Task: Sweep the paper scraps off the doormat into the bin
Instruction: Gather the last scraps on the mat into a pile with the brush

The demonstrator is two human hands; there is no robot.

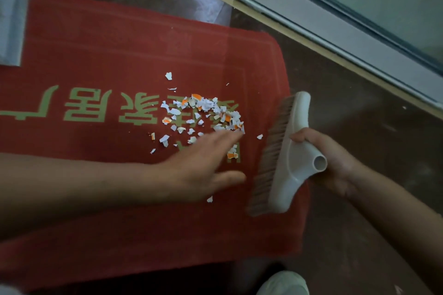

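Note:
A red doormat (100,55) with pale green characters lies across the floor. Several white and orange paper scraps (203,112) are heaped near its right half. My left hand (203,165) lies flat and open on the mat, fingertips touching the near edge of the heap. My right hand (328,158) grips the white plastic back of a broom head (285,158) with no stick in its socket. The broom head's brown bristles rest on the mat's right edge, facing the scraps. A pale blue-white bin or dustpan (12,14) sits at the mat's far left.
A white-framed sliding glass door and its track (335,14) run diagonally along the upper right. Dark brown floor (359,235) surrounds the mat. A white shoe tip (285,282) shows at the bottom edge.

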